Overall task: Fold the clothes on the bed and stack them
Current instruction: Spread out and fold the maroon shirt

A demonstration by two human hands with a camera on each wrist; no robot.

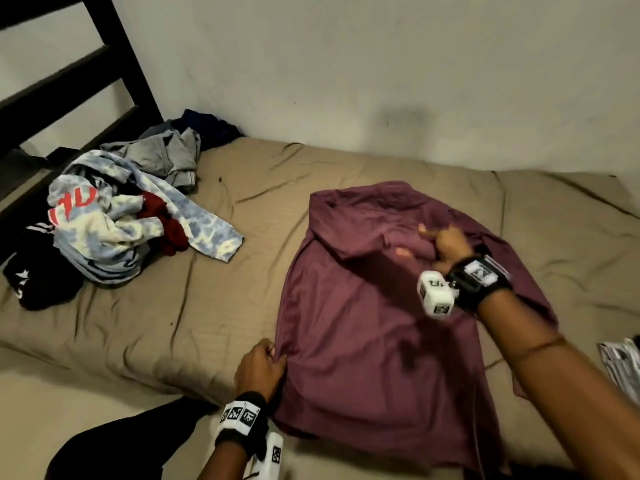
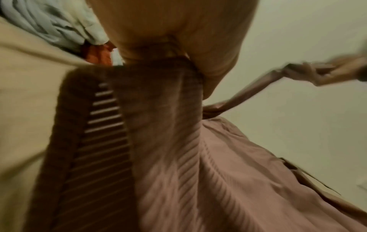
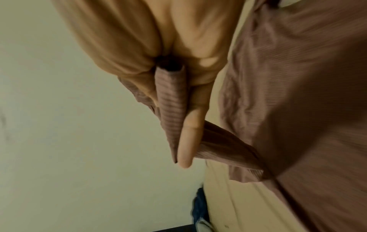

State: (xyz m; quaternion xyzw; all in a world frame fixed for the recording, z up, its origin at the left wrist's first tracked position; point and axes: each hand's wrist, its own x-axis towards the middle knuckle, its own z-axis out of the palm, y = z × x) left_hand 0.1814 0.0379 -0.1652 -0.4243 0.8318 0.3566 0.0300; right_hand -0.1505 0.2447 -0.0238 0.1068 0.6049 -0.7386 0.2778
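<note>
maroon ribbed shirt (image 1: 363,323) spread rumpled on tan bed (image 1: 173,306) | left hand (image 1: 259,367) pinches its left edge | right hand (image 1: 446,245) grips a lifted fold, index finger extended

A plum-purple ribbed shirt (image 1: 374,306) lies on the tan bed sheet (image 1: 214,306). Toward the bed's left edge, a pale blue-and-cream tie-dye hoodie (image 1: 114,223) with red lettering, a dark red garment (image 1: 166,223), a grey garment (image 1: 166,157), a black garment with white marks (image 1: 38,275) and a navy one (image 1: 207,128). The headboard (image 1: 69,81) is black.
</note>
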